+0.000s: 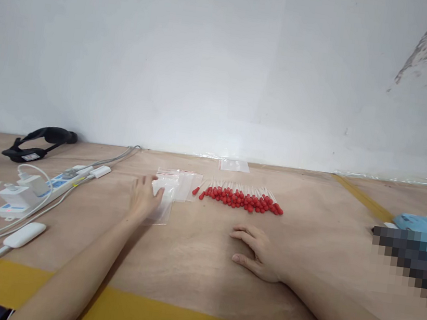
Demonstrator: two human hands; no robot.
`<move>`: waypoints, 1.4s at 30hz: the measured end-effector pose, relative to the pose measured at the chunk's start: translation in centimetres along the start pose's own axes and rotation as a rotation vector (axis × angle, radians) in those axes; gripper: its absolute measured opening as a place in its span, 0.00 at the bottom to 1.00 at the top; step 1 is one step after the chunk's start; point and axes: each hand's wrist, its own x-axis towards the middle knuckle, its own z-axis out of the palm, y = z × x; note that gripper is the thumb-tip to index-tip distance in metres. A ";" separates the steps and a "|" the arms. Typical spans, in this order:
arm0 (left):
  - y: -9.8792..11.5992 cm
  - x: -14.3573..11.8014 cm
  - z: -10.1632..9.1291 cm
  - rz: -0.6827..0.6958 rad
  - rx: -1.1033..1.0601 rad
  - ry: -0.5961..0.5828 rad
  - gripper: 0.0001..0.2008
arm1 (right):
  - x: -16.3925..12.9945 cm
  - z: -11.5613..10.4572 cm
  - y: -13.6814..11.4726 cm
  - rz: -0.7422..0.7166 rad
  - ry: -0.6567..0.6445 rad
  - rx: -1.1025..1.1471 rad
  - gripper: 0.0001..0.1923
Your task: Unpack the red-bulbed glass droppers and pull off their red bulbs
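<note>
A: How is the grip to be described?

B: Nothing is clasped by either hand. The left hand (pixel 144 196) is laid flat, fingers spread, on a small clear bag (pixel 161 203) at the near end of a short stack of such bags, so the bag is pressed rather than pinched. The right hand (pixel 258 251) is rested palm down on the bare table (pixel 193 252), fingers loosely extended, touching nothing else.

A: And how much can be judged as done?

B: Very little, it would seem. The red-tipped swabs (pixel 240 197) are laid out in one row just beyond the right hand and just beside the bags, and none is seen inside the bag under the left hand (though its film is too clear and small for certainty). One more flat bag (pixel 234 165) is lain near the wall, well apart from the rest; whether it is filled cannot be told. Bagging is judged still ahead.

A: What is hidden or unclear?

B: The count of bags in the stack (pixel 182 183) cannot be made out. At the right edge, something blue (pixel 417 224) is partly blurred over and cut off. At the left, a power strip (pixel 53 183) with chargers is trailed by cables out of view, and a black strap (pixel 40 141) is seen by the wall.
</note>
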 end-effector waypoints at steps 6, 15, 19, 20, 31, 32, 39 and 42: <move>5.2 1.0 1.1 0.296 -0.098 -0.163 0.10 | 0.1 -0.1 0.1 0.015 -0.021 -0.014 0.26; 8.0 2.6 4.3 0.189 -0.079 -0.264 0.15 | 0.2 -0.2 0.1 -0.001 -0.008 -0.003 0.26; 7.9 2.1 4.1 0.112 -0.123 -0.116 0.11 | 0.2 -0.4 0.0 -0.005 -0.018 -0.013 0.26; 7.8 1.9 3.8 0.099 -0.130 -0.064 0.11 | 0.2 -0.4 0.0 -0.008 -0.019 -0.014 0.26; 8.2 -2.9 -0.7 0.483 -0.508 -0.151 0.07 | 0.5 0.7 1.0 0.074 0.362 -0.071 0.28; 8.6 -3.6 -0.8 0.521 -0.545 -0.193 0.07 | 0.5 0.6 1.1 0.084 0.385 -0.082 0.29; 10.3 -5.9 -0.2 0.652 -0.651 -0.310 0.08 | 1.1 0.7 1.8 0.050 0.339 -0.086 0.23; 10.0 -5.8 -0.1 0.668 -0.644 -0.306 0.09 | 2.1 1.1 2.2 0.047 0.334 -0.106 0.17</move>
